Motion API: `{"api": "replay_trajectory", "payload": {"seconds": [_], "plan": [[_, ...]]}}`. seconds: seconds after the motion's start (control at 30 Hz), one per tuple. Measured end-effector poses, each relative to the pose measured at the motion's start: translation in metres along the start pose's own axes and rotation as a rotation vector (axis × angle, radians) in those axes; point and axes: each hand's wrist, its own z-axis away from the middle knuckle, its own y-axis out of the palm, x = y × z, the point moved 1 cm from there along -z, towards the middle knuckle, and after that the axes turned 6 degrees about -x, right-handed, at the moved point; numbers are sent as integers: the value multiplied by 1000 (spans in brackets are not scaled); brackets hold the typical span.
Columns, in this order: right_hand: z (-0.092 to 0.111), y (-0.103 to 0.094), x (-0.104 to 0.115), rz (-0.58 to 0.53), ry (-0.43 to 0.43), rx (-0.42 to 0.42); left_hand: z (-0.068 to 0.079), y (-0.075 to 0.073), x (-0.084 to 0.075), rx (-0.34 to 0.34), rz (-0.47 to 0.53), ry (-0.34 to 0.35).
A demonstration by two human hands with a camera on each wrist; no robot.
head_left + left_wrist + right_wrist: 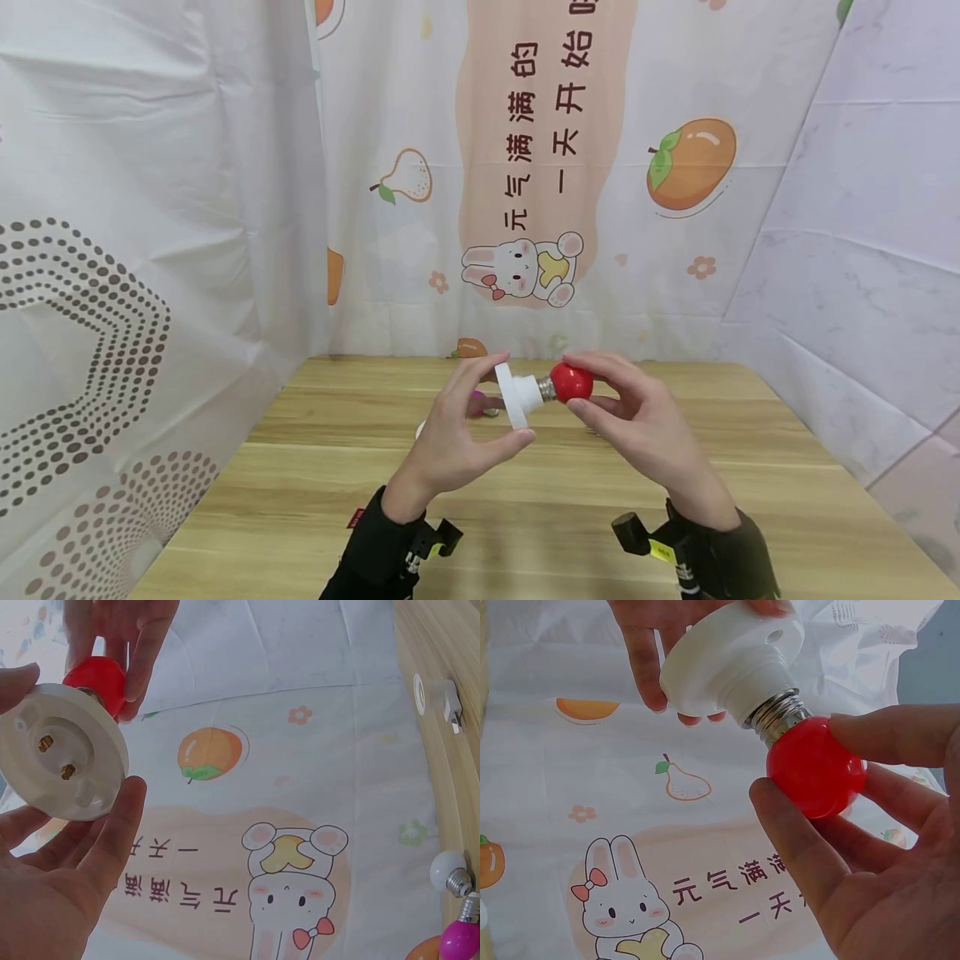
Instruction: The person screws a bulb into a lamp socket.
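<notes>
Above the table, my left hand (461,433) grips a white round lamp holder (517,396) by its flange, thumb and fingers on opposite edges. Two brass screws show on the holder's back in the left wrist view. My right hand (648,421) pinches a red light bulb (817,766) between thumb and fingers. The bulb's silver screw base (778,714) sits at the holder's mouth, with most of its thread showing outside. Bulb and holder are roughly in line; how deep the thread reaches inside is hidden.
Behind the left hand lie a magenta bulb (459,941) and a white bulb (448,871) on the wooden table (315,467). A white plug-like piece with metal prongs (451,703) lies farther right. Printed curtains (405,275) hang behind and at both sides.
</notes>
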Motion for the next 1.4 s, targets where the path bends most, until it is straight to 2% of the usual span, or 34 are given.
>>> {"api": "replay_trajectory", "payload": {"seconds": [0.4, 0.67, 0.93, 1.4], "plan": [[0, 3, 1, 31, 24, -10, 0, 0, -1, 7, 2, 11], [-1, 6, 1, -4, -8, 3, 0, 0, 0, 2, 10, 19], [0, 6, 0, 3, 3, 5, 1, -1, -1, 7, -7, 3], [1, 7, 1, 13, -2, 11, 1, -2, 0, 15, -11, 21]]}}
